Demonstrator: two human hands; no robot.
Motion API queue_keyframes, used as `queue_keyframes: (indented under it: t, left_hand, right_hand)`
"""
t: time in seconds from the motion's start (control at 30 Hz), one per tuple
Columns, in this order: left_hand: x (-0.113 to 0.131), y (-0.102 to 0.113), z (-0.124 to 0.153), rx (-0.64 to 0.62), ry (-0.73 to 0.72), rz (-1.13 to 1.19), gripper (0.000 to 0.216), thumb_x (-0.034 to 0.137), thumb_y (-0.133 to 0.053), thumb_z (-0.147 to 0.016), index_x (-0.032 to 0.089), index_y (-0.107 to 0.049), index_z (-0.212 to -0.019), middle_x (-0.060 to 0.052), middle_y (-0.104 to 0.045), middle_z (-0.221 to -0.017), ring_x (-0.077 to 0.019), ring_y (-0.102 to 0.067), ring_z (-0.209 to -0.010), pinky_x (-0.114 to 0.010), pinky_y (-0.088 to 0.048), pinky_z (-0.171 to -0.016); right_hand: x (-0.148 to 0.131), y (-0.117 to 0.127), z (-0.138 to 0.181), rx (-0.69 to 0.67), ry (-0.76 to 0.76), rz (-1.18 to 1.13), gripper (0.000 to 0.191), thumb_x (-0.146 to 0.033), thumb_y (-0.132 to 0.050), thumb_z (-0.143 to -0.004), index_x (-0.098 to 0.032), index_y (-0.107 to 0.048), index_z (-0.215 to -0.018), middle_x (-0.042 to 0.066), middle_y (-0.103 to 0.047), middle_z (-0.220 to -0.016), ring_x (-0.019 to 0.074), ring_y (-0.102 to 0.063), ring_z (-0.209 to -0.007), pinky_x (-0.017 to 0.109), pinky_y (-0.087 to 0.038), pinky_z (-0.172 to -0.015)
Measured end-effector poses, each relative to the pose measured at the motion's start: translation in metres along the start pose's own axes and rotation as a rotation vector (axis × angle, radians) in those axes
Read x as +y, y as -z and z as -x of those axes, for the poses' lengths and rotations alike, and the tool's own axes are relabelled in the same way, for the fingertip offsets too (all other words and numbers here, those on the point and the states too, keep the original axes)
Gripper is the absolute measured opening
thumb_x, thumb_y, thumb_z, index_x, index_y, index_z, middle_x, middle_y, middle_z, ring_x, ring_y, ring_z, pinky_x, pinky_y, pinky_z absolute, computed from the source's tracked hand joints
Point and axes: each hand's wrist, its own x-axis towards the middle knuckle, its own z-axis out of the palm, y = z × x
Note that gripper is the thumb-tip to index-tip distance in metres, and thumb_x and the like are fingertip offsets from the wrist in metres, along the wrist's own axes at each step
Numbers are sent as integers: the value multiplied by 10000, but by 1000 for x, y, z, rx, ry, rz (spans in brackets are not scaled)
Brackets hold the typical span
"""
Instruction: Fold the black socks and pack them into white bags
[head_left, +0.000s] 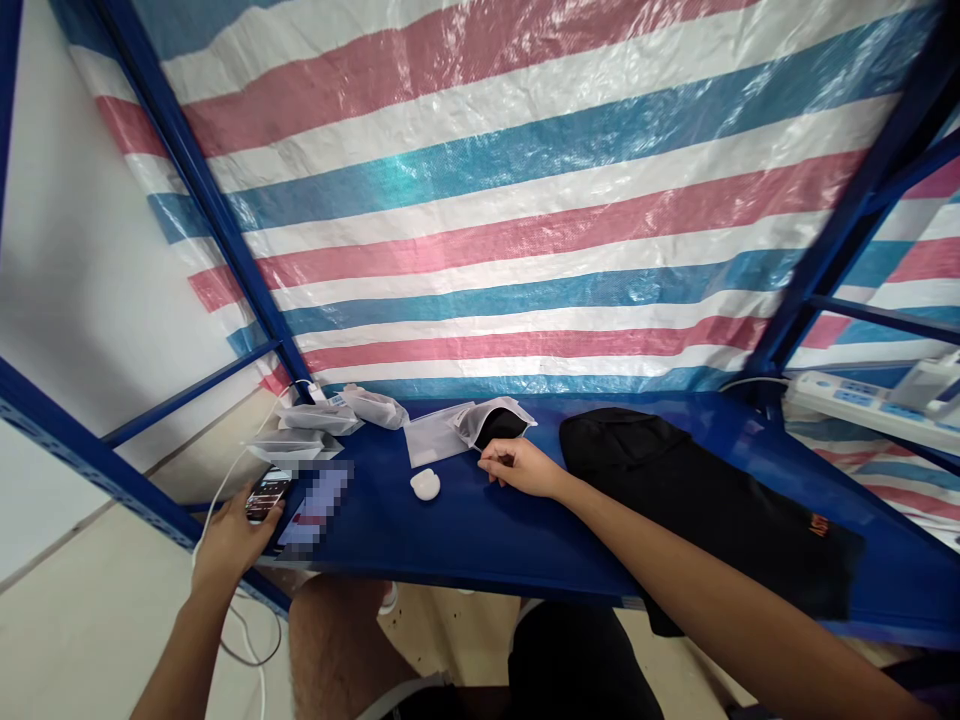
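My left hand [229, 540] grips a phone [268, 493] at the left edge of the blue shelf [465, 530], thumb on its lit screen. A white cable [225, 480] runs from the phone up to the back of the shelf. My right hand [519, 466] rests on the shelf with its fingers curled, the fingertips pinching at the edge of a small plastic bag [495, 420] that holds something black. A small white earbud case [425, 484] lies between my hands. A flat clear bag [435, 438] lies just behind it.
Several crumpled plastic bags [322, 420] lie at the shelf's back left. A black cloth [690, 490] lies on the right half under my right forearm. A white power strip [870, 405] sits far right. A striped tarp [525, 200] hangs behind blue frame posts [195, 180].
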Motion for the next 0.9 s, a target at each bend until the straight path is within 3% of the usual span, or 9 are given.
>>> queue_keyframes:
  t: [0.1, 0.17, 0.23, 0.3, 0.47, 0.6, 0.67, 0.77, 0.9]
  left_hand:
    - [11, 10, 8, 74, -3, 53, 808, 660, -528, -901, 87, -589, -1467, -219, -673, -1434, -431, -605, -1373, -536, -468, -1186]
    - [27, 19, 23, 205, -23, 100, 711, 628, -515, -935, 104, -645, -1397, -210, -705, -1375, -429, -631, -1333, -551, -484, -1168]
    - [53, 28, 46, 359, -74, 167, 561, 560, -507, -985, 154, -690, -1327, -175, -733, -1317, -402, -665, -1277, -550, -498, -1151]
    - [88, 33, 71, 414, -184, 273, 404, 479, -522, -1023, 213, -719, -1255, -124, -752, -1277, -348, -695, -1224, -514, -512, -1142]
    - [184, 18, 107, 148, -425, 490, 322, 421, -555, -1061, 296, -701, -1319, -69, -731, -1331, -266, -706, -1231, -421, -541, -1119]
    - [241, -7, 105, -63, -420, 541, 508, 501, -560, -1065, 281, -577, -1522, -100, -610, -1532, -292, -603, -1404, -457, -520, -1161]
    - [259, -18, 102, -109, -414, 542, 567, 530, -577, -1053, 278, -549, -1560, -108, -592, -1552, -311, -575, -1432, -481, -513, -1167]
    - [274, -30, 97, -133, -418, 543, 435, 475, -569, -1060, 272, -677, -1429, -95, -656, -1459, -307, -620, -1357, -491, -511, -1163]
    - [278, -35, 93, -152, -391, 568, 275, 402, -620, -1027, 265, -797, -1187, -75, -720, -1333, -298, -676, -1242, -483, -537, -1128]
  right_hand:
    - [-1, 1, -1, 17, 10, -20, 381, -583, -675, -994, -207, -706, -941, 33, -753, -794, 173, -694, -650, 293, -546, -635]
    - [-2, 3, -1, 35, 9, -39, 386, -587, -682, -988, -204, -708, -948, 32, -750, -792, 170, -690, -650, 293, -544, -637]
    - [-3, 4, -2, 48, 0, -60, 396, -594, -690, -980, -199, -710, -956, 30, -746, -788, 168, -683, -645, 291, -538, -630]
    - [-4, 4, -3, 52, -6, -77, 409, -604, -698, -970, -195, -711, -952, 31, -743, -785, 164, -675, -638, 287, -528, -616]
    - [-4, 4, -4, 49, -23, -91, 427, -622, -706, -955, -196, -709, -944, 38, -749, -797, 164, -672, -637, 282, -518, -596]
    - [-1, 3, -1, 44, -31, -73, 420, -618, -702, -960, -199, -701, -928, 34, -743, -786, 161, -672, -629, 277, -514, -592]
    - [1, 1, -2, 39, -39, -71, 429, -626, -700, -958, -199, -701, -921, 31, -738, -775, 160, -668, -623, 280, -520, -600]
    - [-5, 0, -4, 41, -35, -74, 451, -642, -710, -945, -193, -701, -902, 31, -730, -761, 158, -660, -617, 289, -534, -616]
    - [-46, 12, 8, 106, 27, -126, 447, -636, -728, -940, -190, -729, -957, 49, -746, -810, 167, -676, -664, 295, -549, -619]
